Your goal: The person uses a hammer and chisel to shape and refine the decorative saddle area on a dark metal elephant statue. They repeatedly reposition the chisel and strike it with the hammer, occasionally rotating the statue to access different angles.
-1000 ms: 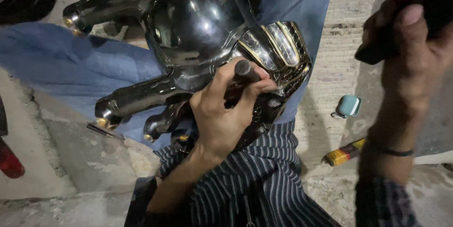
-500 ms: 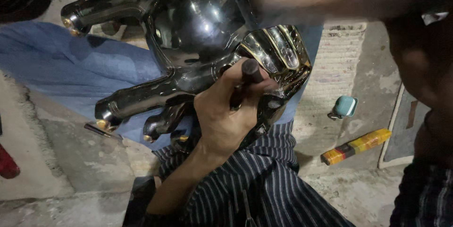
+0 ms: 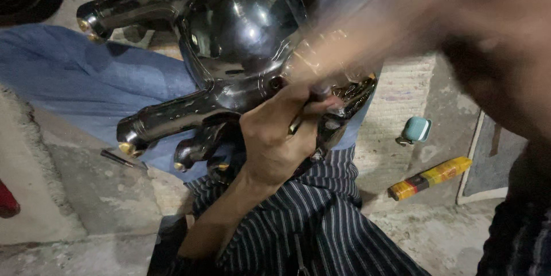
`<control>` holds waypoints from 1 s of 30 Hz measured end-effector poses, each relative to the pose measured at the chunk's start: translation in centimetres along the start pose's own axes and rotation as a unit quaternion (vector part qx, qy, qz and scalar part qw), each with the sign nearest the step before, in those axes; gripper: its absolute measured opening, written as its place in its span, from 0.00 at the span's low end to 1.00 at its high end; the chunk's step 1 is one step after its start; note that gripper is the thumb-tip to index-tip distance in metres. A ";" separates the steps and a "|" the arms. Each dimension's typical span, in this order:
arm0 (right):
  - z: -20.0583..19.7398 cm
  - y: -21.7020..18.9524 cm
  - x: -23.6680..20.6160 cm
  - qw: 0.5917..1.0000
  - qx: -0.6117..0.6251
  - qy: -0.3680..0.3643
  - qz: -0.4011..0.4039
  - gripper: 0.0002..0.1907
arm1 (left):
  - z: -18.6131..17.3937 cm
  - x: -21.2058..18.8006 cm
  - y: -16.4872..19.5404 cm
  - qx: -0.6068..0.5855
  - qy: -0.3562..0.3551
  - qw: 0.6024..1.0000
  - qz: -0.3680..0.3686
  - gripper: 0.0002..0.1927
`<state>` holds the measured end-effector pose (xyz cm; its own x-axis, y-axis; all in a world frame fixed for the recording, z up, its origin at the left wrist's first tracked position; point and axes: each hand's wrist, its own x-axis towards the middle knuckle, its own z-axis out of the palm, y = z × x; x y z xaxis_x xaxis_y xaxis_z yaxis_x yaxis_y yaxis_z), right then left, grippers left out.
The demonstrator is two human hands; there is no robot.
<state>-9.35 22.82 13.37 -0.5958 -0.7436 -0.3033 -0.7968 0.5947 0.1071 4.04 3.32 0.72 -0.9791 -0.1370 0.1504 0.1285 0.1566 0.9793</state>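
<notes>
Head view, single frame. Item: dark, glossy metal figure (image 3: 229, 41) with gold-tipped limbs, resting across the person's lap on blue cloth (image 3: 69, 81) and striped fabric (image 3: 321, 218), upper centre of the frame. Left hand (image 3: 275, 138): fingers curled tight round a short dark punch-like tool (image 3: 318, 89), tip set against the figure's gilded ornamental section at its right side. Right hand (image 3: 367, 46): motion-blurred streak crossing above the tool; whether it is closed on anything cannot be told. Step judged in hand: chasing or punching detail into the gilded section, tool held steady for a strike. Next move calls for a firm tool seat, the figure braced on the lap, and fingers kept clear of the tool head. Surroundings on the concrete floor (image 3: 103, 195): yellow-and-red stick-shaped pack (image 3: 430, 177), small teal case (image 3: 416, 129), thin metal rod (image 3: 117, 158).
</notes>
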 end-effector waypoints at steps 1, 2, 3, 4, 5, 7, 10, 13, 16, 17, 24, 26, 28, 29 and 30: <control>-0.1 -0.2 0.2 1.000 -0.007 -0.004 -0.003 0.24 | 0.1 0.1 0.1 0.020 0.000 1.000 0.001 0.13; -0.4 -0.2 0.3 1.000 -0.010 -0.006 -0.004 0.25 | 0.1 0.1 0.2 -0.012 -0.002 1.000 -0.007 0.12; -0.8 -0.1 0.4 1.000 -0.011 -0.010 0.002 0.25 | 0.2 0.1 0.3 -0.045 -0.006 0.999 -0.015 0.12; -1.2 0.0 0.4 1.000 -0.010 -0.017 0.006 0.26 | 0.2 0.2 0.5 -0.079 -0.007 0.997 -0.024 0.12; -1.3 0.0 0.6 0.999 -0.026 -0.026 0.005 0.25 | 0.3 0.4 0.5 -0.025 -0.008 0.999 -0.026 0.10; -1.6 0.1 0.9 0.998 -0.055 -0.044 0.004 0.25 | 0.2 0.7 0.7 0.084 -0.010 0.996 -0.032 0.07; -1.9 0.1 0.8 0.994 -0.080 -0.068 0.015 0.26 | 0.1 1.0 1.2 -0.011 0.004 0.998 -0.057 0.09; -2.3 0.2 0.8 0.990 -0.103 -0.091 0.017 0.30 | 0.0 1.3 1.5 0.052 -0.005 0.998 -0.041 0.06; -2.5 -0.1 0.7 0.990 -0.085 -0.103 0.034 0.33 | 0.0 1.5 1.6 -0.020 -0.010 0.999 -0.042 0.07; -2.5 -0.2 0.7 0.991 -0.076 -0.107 0.037 0.34 | 0.0 1.5 1.6 0.017 -0.023 0.999 -0.041 0.06; -1.1 0.4 0.4 0.989 0.140 0.003 0.055 0.29 | 0.2 0.4 1.2 -0.023 0.021 0.999 -0.012 0.08; -0.5 0.7 0.2 0.953 0.293 0.032 0.066 0.28 | 0.3 -0.2 1.1 -0.058 0.025 0.997 -0.032 0.12; -0.3 1.0 -0.2 0.932 0.353 0.044 0.068 0.27 | 0.4 -0.4 0.9 -0.037 0.026 0.999 -0.006 0.14; -0.2 1.1 -0.3 0.930 0.360 0.045 0.066 0.26 | 0.5 -0.6 0.9 -0.022 0.030 0.999 -0.011 0.13; -0.1 1.1 -0.4 0.929 0.361 0.049 0.064 0.26 | 0.5 -0.8 0.9 -0.006 0.034 0.999 -0.014 0.13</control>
<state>-10.04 23.74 13.74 -0.7157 -0.6553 -0.2414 -0.4644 0.7048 -0.5363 4.83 4.04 1.39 -0.9692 -0.2083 0.1314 0.1034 0.1402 0.9847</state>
